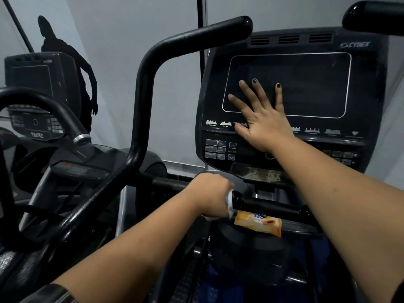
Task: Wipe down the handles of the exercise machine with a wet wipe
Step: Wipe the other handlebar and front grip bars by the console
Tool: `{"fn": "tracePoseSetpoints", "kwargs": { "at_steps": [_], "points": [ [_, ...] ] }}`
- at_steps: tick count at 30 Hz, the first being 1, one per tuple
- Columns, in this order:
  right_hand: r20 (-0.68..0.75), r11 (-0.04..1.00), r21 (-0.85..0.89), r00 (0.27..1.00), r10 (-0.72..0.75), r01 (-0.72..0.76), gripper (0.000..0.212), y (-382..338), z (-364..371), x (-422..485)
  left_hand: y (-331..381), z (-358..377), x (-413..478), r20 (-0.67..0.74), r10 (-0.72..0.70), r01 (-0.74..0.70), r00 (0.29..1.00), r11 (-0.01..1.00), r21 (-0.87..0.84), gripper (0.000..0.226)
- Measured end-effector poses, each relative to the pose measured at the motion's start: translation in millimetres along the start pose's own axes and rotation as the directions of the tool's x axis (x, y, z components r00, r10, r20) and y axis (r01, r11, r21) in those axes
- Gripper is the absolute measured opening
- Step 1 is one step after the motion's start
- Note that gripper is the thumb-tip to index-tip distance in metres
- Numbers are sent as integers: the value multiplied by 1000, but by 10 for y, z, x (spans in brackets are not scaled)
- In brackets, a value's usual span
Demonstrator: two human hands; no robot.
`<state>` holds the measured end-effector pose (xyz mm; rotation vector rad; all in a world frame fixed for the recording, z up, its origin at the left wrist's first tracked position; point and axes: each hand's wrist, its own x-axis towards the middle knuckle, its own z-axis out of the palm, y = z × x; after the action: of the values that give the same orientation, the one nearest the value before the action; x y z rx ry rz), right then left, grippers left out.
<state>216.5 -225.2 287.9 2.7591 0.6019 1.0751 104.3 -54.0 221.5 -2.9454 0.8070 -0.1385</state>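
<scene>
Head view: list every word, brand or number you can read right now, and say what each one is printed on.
"CYBEX": top right of the near console.
"INCLINE": between the arrow keys, console's lower left.
"MANUAL", "ADVANCED": keys beside those arrows.
"750AT": front of the neighbouring machine's console.
"Love": orange wipes pack under the handle; its other print is hidden.
Program captions under the screen icons and the remaining keys: too small or blurred.

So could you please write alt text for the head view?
The left hand grips a white wet wipe around a short black handle below the console, while the right hand rests flat on its dark screen. An orange wipes packet sits underneath.
</scene>
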Motion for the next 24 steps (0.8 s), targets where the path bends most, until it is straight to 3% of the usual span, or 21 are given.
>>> {"fn": "tracePoseSetpoints", "kwargs": {
  "at_steps": [5, 8, 10, 12, 16, 19, 22, 24],
  "points": [
    [3, 1000, -10, 1000, 1, -1, 69, 5, 5, 4, 195, 114, -17, -233, 56, -66, 971, 997, -34, 23],
    [3, 1000, 2, 1000, -2, 2, 69, 17, 4, 4, 222, 247, -32, -412, 172, -156, 895, 985, 74, 16],
    [10, 1000, 15, 1000, -5, 5, 68, 23, 2, -1, 181, 313, -47, -464, 247, -218, 851, 969, 116, 21],
    [14, 1000, 16, 1000, -6, 5, 68, 24, 0, -5, 121, 337, -91, -480, 211, -212, 851, 976, 53, 17],
    [12, 1000, 20, 1000, 0, -1, 69, 26, -13, 0, -217, 366, -276, -438, -66, -13, 897, 985, -174, 37],
    [14, 1000, 11, 1000, 4, -4, 69, 21, 5, 8, -493, 363, -384, -394, -262, 182, 881, 956, -229, 49],
    [16, 1000, -1, 1000, 4, -4, 69, 18, 9, 12, -501, 244, -281, -167, -396, 368, 903, 913, -177, 51],
    [17, 1000, 2, 1000, 3, -3, 69, 11, 4, 11, -407, 132, -140, -15, -380, 375, 925, 917, -134, 47]
  ]
}}
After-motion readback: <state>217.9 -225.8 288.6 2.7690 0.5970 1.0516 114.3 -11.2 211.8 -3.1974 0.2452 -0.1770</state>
